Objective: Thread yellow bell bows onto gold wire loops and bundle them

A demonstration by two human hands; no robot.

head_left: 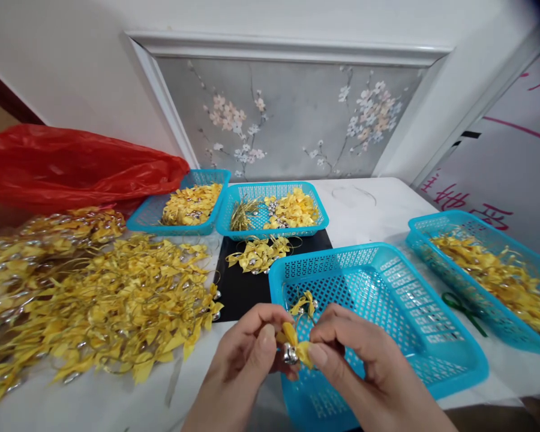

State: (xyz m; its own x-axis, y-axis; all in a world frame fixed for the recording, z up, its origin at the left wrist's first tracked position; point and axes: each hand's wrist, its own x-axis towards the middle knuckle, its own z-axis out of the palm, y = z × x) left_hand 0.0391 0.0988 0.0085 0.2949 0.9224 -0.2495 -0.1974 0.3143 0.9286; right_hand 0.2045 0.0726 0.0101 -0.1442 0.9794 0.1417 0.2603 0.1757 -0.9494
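Observation:
My left hand (252,348) and my right hand (351,348) meet over the near corner of a large blue plastic basket (414,294). Between their fingertips is a yellow ribbon bow with a silver bell (291,354). The left thumb and fingers pinch one side of it, and the right thumb and forefinger grip the other. Just beyond the fingers, another yellow bow with silver bells (306,303) shows inside the basket. Part of the right fingers is hidden behind the hand.
Left lies a big heap of yellow bows with bells (135,300), by a red plastic bag (72,168). Blue baskets (270,234) of bows stand at the back, a small pile (258,255) on a black mat (243,294). Right are green-handled scissors (465,312) and another basket (490,294).

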